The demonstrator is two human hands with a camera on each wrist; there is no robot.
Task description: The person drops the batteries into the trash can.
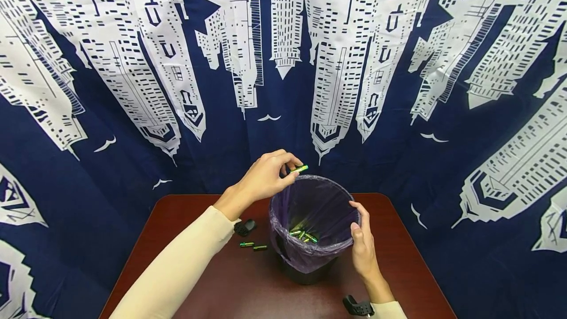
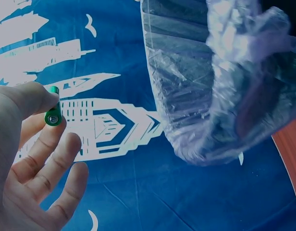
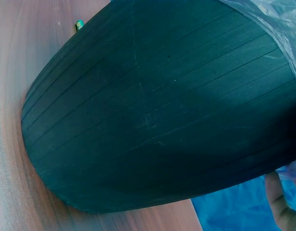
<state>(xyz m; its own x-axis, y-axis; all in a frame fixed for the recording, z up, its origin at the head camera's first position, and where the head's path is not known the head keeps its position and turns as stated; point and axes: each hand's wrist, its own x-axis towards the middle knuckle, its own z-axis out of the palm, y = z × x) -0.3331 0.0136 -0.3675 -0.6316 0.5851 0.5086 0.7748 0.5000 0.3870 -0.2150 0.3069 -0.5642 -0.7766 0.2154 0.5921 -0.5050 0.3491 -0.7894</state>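
My left hand (image 1: 271, 174) pinches a green battery (image 1: 303, 168) between thumb and fingers, just above the back left of the bin's rim. In the left wrist view, one flat end of this battery (image 2: 53, 118) faces the camera. A dark trash bin (image 3: 153, 110) lined with a translucent purple bag (image 1: 305, 256) stands on the table. On its right side my right hand (image 1: 364, 245) holds the rim, thumb and fingers at the folded edge of the bag. Several batteries (image 1: 305, 236) lie at the bottom inside the lined bin.
Two more batteries (image 1: 253, 245) lie on the reddish-brown table (image 1: 199, 270) to the left of the bin. Each wrist wears a black strapped device (image 1: 358, 305). Behind the table hangs a blue curtain (image 1: 230, 142) printed with white buildings.
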